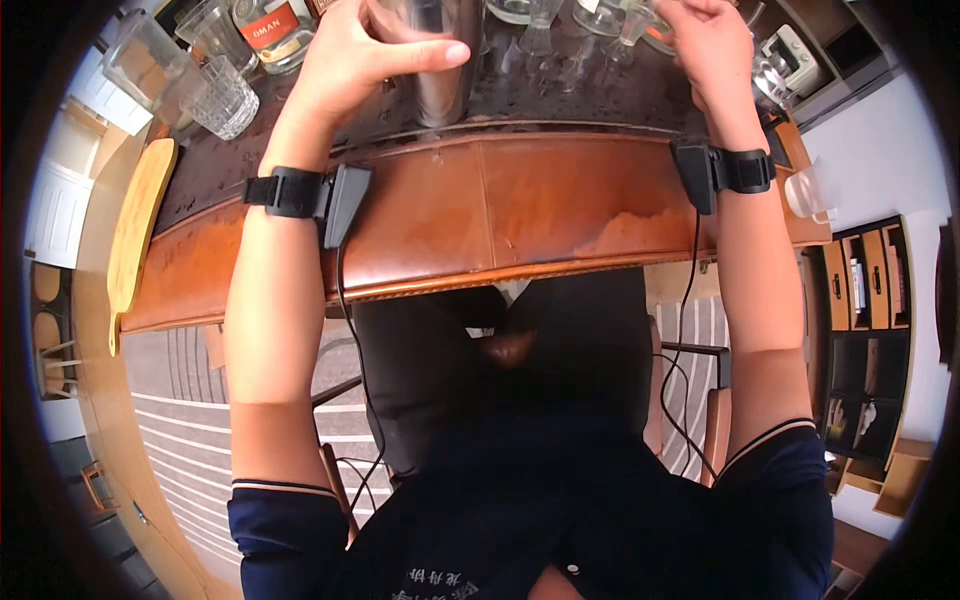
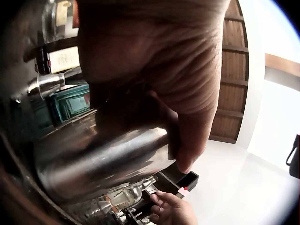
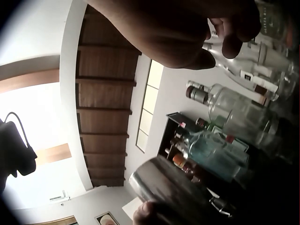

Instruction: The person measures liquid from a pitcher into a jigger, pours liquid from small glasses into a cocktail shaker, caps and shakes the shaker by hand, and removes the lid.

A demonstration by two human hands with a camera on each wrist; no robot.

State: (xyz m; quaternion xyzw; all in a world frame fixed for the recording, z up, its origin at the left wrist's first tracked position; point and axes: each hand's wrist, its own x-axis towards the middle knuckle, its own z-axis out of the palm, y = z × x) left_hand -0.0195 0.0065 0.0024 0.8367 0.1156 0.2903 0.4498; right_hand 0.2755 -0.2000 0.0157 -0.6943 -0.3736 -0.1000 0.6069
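My left hand (image 1: 345, 60) grips a shiny metal shaker tin (image 1: 443, 95) near the counter's front edge, thumb across its near side. In the left wrist view the tin (image 2: 108, 159) fills the lower middle, with the fingers behind it hidden. On the right, my right hand (image 1: 712, 50) is raised over the counter with bent fingers close to clear glassware. In the right wrist view its fingertips (image 3: 232, 47) overlap the narrow upper part of a clear bottle (image 3: 262, 65); I cannot tell whether they hold it.
A cut-glass tumbler (image 1: 225, 100) and a bottle with an orange label (image 1: 275, 30) stand left of the tin. Several clear glasses (image 1: 540, 25) are between my hands. A wooden board (image 1: 140, 230) lies at the left end. Brown leather edging (image 1: 450, 215) runs along the wet counter's front.
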